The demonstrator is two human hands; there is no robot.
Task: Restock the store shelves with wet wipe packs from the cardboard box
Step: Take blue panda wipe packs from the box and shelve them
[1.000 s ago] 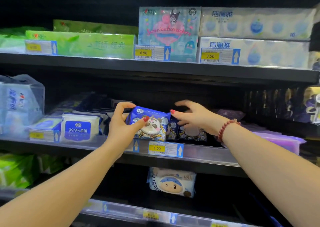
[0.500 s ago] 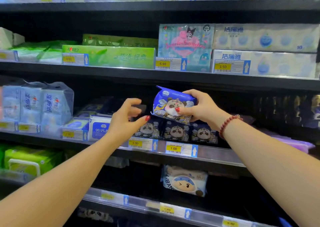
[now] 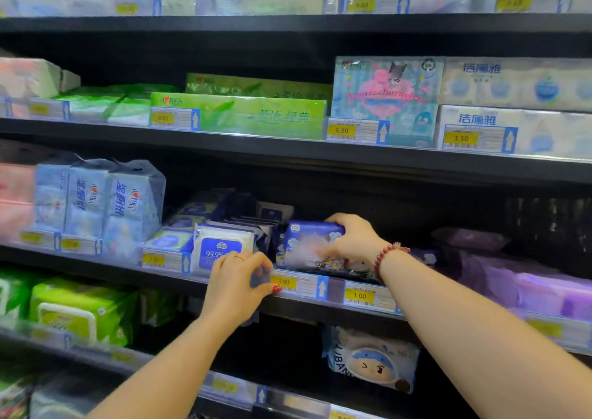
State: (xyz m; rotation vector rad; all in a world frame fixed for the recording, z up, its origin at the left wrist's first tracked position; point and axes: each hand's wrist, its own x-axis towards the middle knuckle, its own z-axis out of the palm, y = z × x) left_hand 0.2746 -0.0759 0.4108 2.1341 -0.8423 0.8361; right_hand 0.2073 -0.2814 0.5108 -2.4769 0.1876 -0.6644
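Note:
A blue wet wipe pack [image 3: 309,242] with a panda print lies on top of other panda packs at the front of the middle shelf [image 3: 333,290]. My right hand [image 3: 354,239] grips it from the right, fingers curled over its top edge. My left hand [image 3: 237,282] is lower and to the left, at the shelf's front edge. Its thumb and fingers pinch the plastic price strip [image 3: 288,282] by the 3.90 label. A white and blue 99.9% wipe pack [image 3: 221,249] stands just behind that hand. The cardboard box is out of view.
Purple packs [image 3: 528,284] fill the middle shelf to the right and blue tissue bundles [image 3: 96,204] stand to the left. Green and white tissue packs [image 3: 243,114] line the shelf above. Below are green wipes [image 3: 77,309] and a cartoon-face pack [image 3: 371,358].
My right hand has brought the panda pack down from mid-air onto the row of panda packs. My left hand dropped from an open reach to the shelf's price strip.

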